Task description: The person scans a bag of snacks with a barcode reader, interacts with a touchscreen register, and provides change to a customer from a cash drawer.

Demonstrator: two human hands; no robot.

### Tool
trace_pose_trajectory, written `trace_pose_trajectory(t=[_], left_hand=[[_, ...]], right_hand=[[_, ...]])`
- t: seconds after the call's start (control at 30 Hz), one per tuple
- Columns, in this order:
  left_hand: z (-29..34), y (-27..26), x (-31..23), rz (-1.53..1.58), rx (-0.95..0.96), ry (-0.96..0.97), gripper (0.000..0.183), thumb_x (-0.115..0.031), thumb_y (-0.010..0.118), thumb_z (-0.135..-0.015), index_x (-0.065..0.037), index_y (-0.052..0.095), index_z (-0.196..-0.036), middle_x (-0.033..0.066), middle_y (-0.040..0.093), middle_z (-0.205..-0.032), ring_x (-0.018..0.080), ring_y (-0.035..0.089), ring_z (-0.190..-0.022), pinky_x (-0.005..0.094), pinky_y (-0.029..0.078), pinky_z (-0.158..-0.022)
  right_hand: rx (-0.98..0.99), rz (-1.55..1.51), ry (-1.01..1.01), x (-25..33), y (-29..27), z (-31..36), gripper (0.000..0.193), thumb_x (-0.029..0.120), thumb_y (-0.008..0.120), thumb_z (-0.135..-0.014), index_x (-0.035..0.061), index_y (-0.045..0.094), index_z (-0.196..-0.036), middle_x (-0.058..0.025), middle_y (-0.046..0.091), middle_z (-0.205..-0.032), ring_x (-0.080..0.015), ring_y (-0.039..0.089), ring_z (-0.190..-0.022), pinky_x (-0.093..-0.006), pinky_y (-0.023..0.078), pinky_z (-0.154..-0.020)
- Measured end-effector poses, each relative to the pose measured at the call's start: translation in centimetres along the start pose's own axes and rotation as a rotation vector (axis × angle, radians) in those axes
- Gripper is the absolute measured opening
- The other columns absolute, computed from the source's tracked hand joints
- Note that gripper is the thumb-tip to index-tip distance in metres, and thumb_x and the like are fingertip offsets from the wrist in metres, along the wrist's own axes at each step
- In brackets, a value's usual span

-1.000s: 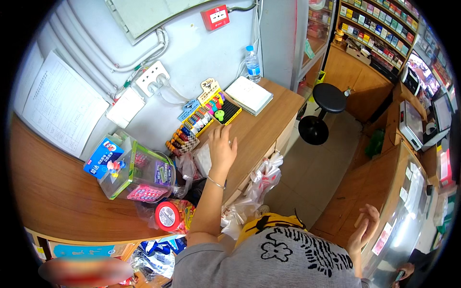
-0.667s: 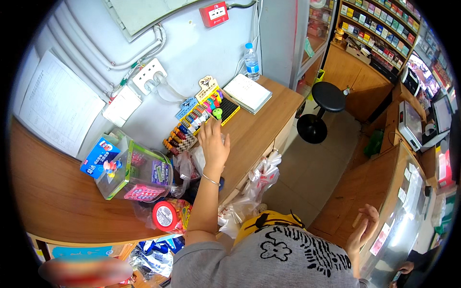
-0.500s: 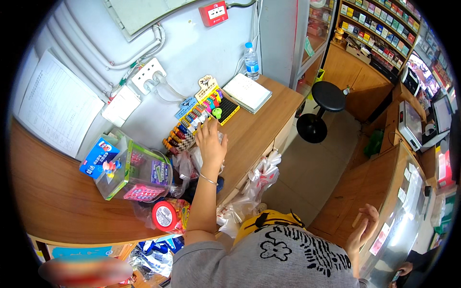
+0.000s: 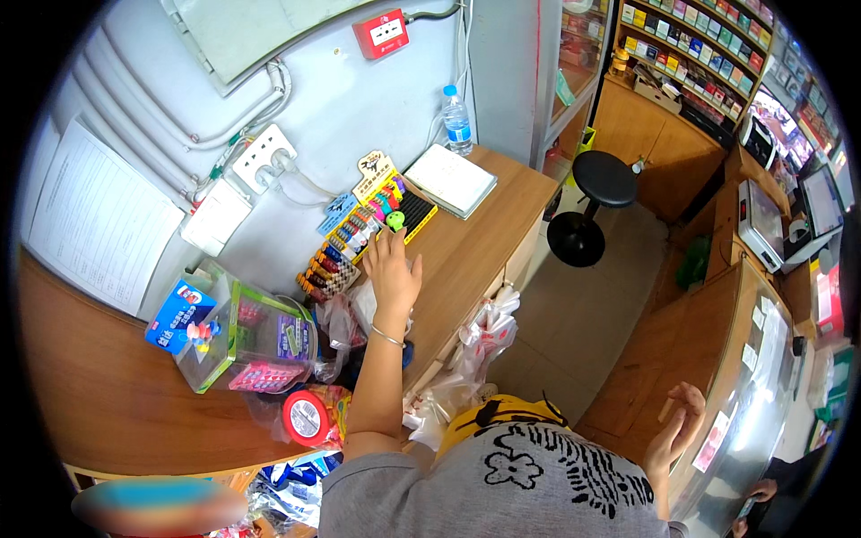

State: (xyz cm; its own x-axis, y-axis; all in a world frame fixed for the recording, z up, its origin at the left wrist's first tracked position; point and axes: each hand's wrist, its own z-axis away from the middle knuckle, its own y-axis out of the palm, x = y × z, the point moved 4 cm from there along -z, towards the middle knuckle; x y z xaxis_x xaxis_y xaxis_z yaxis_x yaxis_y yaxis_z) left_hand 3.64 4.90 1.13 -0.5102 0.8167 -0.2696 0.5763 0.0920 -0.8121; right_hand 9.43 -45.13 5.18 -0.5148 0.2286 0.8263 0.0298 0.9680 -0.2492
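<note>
My left hand (image 4: 393, 273) reaches over the wooden counter with its fingers stretched and apart, nothing visible in its grip. Just beyond its fingertips stands a yellow and black display box (image 4: 417, 215) with a bright green round piece (image 4: 395, 220). Rows of small colourful items (image 4: 328, 269) lie beside the hand. Crumpled clear plastic bags (image 4: 337, 321) are partly hidden behind my wrist. My right hand (image 4: 679, 429) hangs in the air near the glass-topped counter (image 4: 731, 439). Its fingers are loosely bent, and it is open with nothing visible in it.
On the counter are a notebook (image 4: 451, 177), a water bottle (image 4: 456, 124), a clear green-edged box (image 4: 260, 336) and a red-lidded jar (image 4: 308, 418). More plastic bags (image 4: 484, 332) hang at its edge. A black stool (image 4: 603, 179) stands on the floor. Someone's hand (image 4: 764, 490) shows at lower right.
The whole view has shifted slightly, so the counter things sit a little further left. My left thumb stands out more from the fingers. The right hand looks the same.
</note>
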Motion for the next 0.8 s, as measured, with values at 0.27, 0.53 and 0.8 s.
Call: trace_pose_trajectory(t=[0.27,0.53,0.8], left_hand=[[-0.4,0.4,-0.3,-0.004,0.013,0.0,0.051,-0.017,0.069,-0.076,-0.007,0.05,-0.123,0.0184,0.043,-0.132,0.0395,0.032,-0.127,0.0543,0.026,-0.102],[-3.2,2.9,1.3,0.106,0.0,-0.055,0.045,-0.013,0.071,-0.073,-0.005,0.056,-0.115,0.0179,0.056,-0.112,0.0365,0.052,-0.104,0.045,0.041,-0.09],[-11.8,9.9,9.3,-0.087,-0.035,-0.028,0.036,-0.015,0.077,-0.068,-0.005,0.061,-0.098,0.0147,0.059,-0.098,0.0312,0.056,-0.097,0.0398,0.045,-0.087]], right_hand=[[-0.02,-0.044,0.02,-0.2,0.0,0.3,0.022,0.005,0.035,-0.096,-0.0005,0.047,-0.113,-0.0139,0.049,-0.117,-0.0211,0.053,-0.093,-0.0444,0.032,-0.107],[-0.019,0.037,-0.007,0.0,0.2,0.1,0.022,0.004,0.035,-0.094,-0.0006,0.047,-0.112,-0.0138,0.05,-0.115,-0.0205,0.054,-0.091,-0.0441,0.032,-0.106],[-0.134,0.197,0.04,0.5,-0.3,1.3,0.021,0.005,0.036,-0.093,-0.0012,0.05,-0.107,-0.0165,0.051,-0.114,-0.0226,0.053,-0.095,-0.0342,0.044,-0.085]])
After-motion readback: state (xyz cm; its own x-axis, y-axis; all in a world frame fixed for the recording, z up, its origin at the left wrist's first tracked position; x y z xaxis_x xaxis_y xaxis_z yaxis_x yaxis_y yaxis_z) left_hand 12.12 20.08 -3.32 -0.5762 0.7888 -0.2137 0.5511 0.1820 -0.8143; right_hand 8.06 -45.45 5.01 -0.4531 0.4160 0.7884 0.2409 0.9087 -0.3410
